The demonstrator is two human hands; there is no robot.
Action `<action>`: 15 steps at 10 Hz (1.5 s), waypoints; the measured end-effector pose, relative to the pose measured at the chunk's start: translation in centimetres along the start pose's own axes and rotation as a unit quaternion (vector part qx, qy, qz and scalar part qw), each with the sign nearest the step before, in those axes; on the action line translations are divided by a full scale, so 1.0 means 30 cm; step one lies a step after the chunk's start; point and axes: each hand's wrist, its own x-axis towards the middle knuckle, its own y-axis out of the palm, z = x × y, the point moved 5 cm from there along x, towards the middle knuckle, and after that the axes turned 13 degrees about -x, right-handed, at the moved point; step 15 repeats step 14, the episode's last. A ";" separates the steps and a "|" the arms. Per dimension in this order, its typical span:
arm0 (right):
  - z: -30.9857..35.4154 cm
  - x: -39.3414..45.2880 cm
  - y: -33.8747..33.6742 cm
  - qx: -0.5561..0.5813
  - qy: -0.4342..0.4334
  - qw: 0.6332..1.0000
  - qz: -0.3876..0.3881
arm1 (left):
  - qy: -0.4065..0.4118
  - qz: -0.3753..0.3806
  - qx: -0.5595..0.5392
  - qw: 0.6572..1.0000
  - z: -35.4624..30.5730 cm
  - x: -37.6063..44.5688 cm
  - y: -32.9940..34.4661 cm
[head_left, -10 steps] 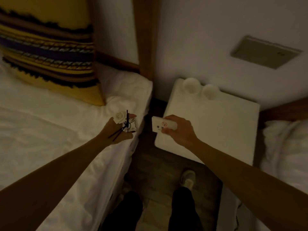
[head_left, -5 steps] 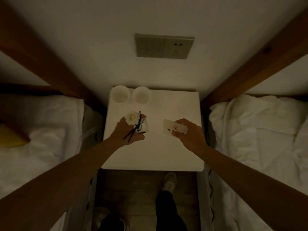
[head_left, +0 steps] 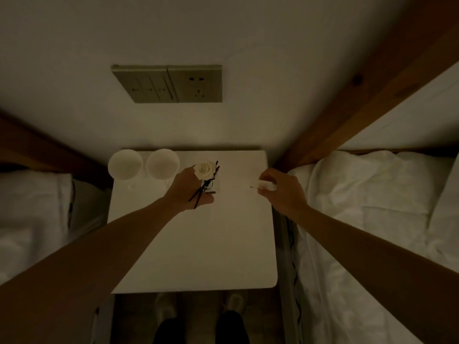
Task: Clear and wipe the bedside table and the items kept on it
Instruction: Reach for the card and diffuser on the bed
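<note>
Over the bedside table (head_left: 193, 244), left hand (head_left: 191, 188) holds diffuser (head_left: 207, 177).

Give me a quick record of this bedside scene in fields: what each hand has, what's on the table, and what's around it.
left hand: holds a reed diffuser with a white rose and dark sticks, over the table
right hand: grips a small white card
bedside table: white top
cups: two white ones, side by side at the back left corner
wall: switch and socket panel
sides: white bedding left and right
</note>
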 end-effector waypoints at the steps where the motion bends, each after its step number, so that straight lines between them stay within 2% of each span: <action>1: 0.014 0.071 0.017 -0.006 0.001 1.000 0.003 | 0.019 0.002 0.054 0.998 -0.010 0.039 -0.014; 4: 0.082 0.204 0.073 -0.062 -0.049 0.997 0.018 | 0.066 0.034 0.085 0.994 0.035 0.182 -0.002; 6: 0.110 0.240 0.079 -0.060 -0.043 0.997 0.022 | 0.054 0.026 0.110 0.992 0.068 0.240 0.007; 7: 0.108 0.244 0.081 -0.094 -0.045 0.993 0.051 | 0.051 0.036 0.119 0.991 0.077 0.255 0.010; 9: 0.087 0.260 0.078 -0.116 -0.051 0.990 0.060 | 0.110 0.042 0.159 0.980 0.071 0.270 0.028; 11: 0.068 0.260 0.080 -0.126 -0.043 0.990 0.057 | 0.090 0.032 0.108 0.990 0.072 0.246 0.032; 13: 0.055 0.242 0.080 -0.116 -0.041 0.991 0.056 | 0.111 0.018 0.141 0.984 0.050 0.225 0.058; 15: 0.063 0.241 0.076 -0.122 -0.041 0.990 0.060 | 0.086 0.011 0.153 0.984 0.074 0.235 0.055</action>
